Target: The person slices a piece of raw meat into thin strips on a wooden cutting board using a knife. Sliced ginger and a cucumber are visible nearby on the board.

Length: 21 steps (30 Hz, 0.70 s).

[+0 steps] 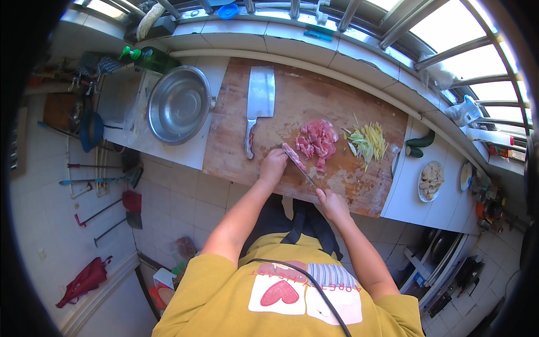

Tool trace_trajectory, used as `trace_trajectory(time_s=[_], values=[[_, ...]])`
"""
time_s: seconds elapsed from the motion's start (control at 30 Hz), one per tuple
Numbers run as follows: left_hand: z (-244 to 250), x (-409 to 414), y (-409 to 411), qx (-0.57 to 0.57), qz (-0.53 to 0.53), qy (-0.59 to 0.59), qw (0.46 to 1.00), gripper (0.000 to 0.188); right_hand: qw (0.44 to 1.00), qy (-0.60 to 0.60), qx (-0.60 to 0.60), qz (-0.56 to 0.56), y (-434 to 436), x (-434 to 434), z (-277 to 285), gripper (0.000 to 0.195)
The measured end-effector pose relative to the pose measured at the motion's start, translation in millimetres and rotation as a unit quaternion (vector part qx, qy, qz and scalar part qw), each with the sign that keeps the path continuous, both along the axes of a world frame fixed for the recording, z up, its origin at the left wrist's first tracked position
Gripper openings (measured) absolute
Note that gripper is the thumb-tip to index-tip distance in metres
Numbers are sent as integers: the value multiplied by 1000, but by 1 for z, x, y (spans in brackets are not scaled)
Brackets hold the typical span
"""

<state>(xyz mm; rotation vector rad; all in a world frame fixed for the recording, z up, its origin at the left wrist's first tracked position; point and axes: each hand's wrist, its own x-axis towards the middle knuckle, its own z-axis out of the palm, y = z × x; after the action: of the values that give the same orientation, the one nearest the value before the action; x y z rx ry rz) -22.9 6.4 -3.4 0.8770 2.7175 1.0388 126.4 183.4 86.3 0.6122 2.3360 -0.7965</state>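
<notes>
My right hand (334,204) is closed around the handle of a kitchen knife (306,176). The blade slants up and left across a large wooden cutting board (227,101). Against the blade's right side lies a strip of raw meat (294,157). My left hand (273,165) rests at the blade's left, near its tip, with fingers curled; whatever may be under them is hidden. Beyond the strip sits a pile of sliced raw meat (318,139). Shredded scallion (361,146) and yellowish shreds (374,139) are heaped farther right. A cleaver (260,94) lies flat on the board's left part.
Left of the board stands a steel basin (179,105), with a green pump bottle (156,60) behind it. To the right are cucumber pieces (421,139) and a plate of pale food pieces (430,181). A white pipe (294,59) runs behind the board, below a barred window.
</notes>
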Motion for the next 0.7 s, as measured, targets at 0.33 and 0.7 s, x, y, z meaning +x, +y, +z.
trace_trajectory(time_s=[0.33,0.7], values=[[-5,-1,6,-26,-12,-36,999,14,993,103,-52,-36,-23,-49,-55,58],[10,12,-9,132,72,-106,983,12,874,-138,-383,-264,20,12,-29,58]])
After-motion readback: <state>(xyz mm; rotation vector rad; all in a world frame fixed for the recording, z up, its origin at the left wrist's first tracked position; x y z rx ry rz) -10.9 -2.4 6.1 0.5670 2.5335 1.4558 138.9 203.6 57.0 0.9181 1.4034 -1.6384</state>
